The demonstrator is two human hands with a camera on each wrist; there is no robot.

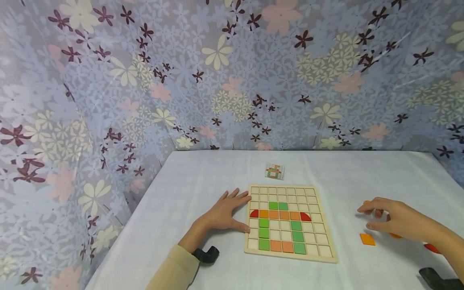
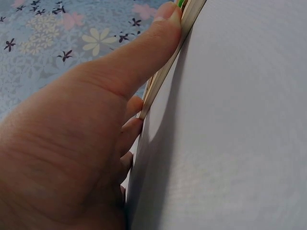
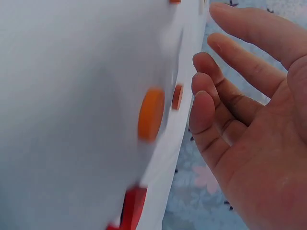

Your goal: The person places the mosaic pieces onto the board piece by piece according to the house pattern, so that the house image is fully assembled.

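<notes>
A wooden grid board (image 1: 290, 259) lies on the white table. Green, orange and red tiles fill some of its cells, among them a red quarter-round tile (image 1: 305, 217). My left hand (image 1: 225, 211) touches the board's left edge, fingers spread and thumb lower down; the left wrist view shows the thumb (image 2: 144, 55) against the rim. To the right, my right hand (image 1: 400, 217) hovers over loose tiles, its fingers loosely bent with nothing between them. Below its fingertips is an orange square tile (image 1: 367, 239). In the right wrist view, an orange tile (image 3: 151, 115) stands out on the cloth.
Behind the board lies a small pattern card (image 1: 275, 171) with a coloured grid picture. A red tile (image 1: 432, 248) sits under the right forearm. Black wrist straps (image 1: 207, 255) show at both wrists. A flowered curtain (image 1: 232, 80) hangs behind the table.
</notes>
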